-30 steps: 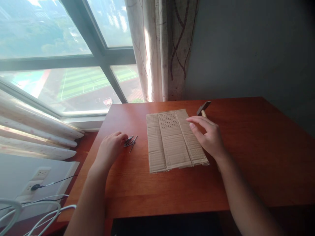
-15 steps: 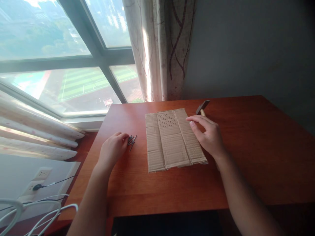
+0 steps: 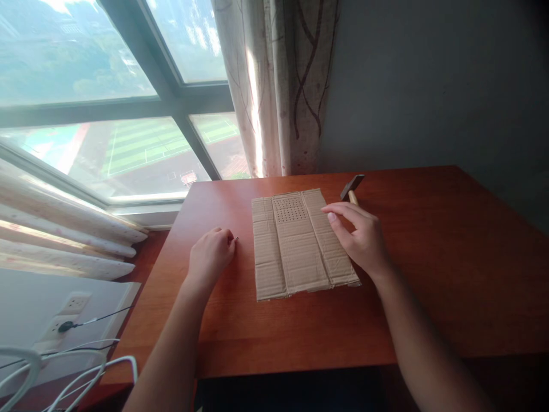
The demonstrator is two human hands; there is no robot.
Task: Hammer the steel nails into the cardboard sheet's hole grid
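Note:
My left hand is closed, palm down, over the nails on the left of the desk. Only one nail tip pokes out past its fingers; the others are hidden in or under the hand. To its right a creased sheet of cardboard lies flat, with a grid of small holes near its far edge. Above the cardboard's right edge my right hand hovers or rests, thumb and fingers curved and a little apart, nothing between them. Just beyond it lies a hammer with a dark head and a pale wooden handle, partly covered by that hand.
All this lies on a reddish-brown wooden desk. A window and patterned curtains stand behind and to the left. White cables and a wall socket are at the lower left.
My left hand has moved slightly right and closed over the pile of nails, which showed beside its fingertips before. My right hand, the cardboard and the hammer look about the same.

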